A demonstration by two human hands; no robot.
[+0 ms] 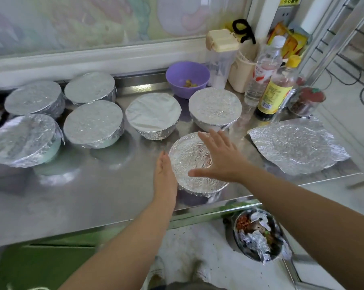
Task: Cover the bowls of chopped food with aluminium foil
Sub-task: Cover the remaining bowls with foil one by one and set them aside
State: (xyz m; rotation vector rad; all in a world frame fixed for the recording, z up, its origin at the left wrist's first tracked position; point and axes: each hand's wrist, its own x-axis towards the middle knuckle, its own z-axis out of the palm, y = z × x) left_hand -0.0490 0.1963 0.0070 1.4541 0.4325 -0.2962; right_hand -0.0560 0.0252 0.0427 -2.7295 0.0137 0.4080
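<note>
Foil-covered bowl [195,164], front of steel worktop [82,195]. Left hand [165,176] flat, fingers straight, at its 9 o'clock side; right hand [220,158] spread over the foil top. Uncovered purple bowl [187,77] at 12 o'clock; crumpled foil sheet [296,147] at 3 o'clock.

steel counter [82,195], frosted window [93,17]

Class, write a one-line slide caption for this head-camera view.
Left hand flanks and right hand spreads over the foil-covered nearest bowl; the purple bowl behind stands uncovered.
</note>
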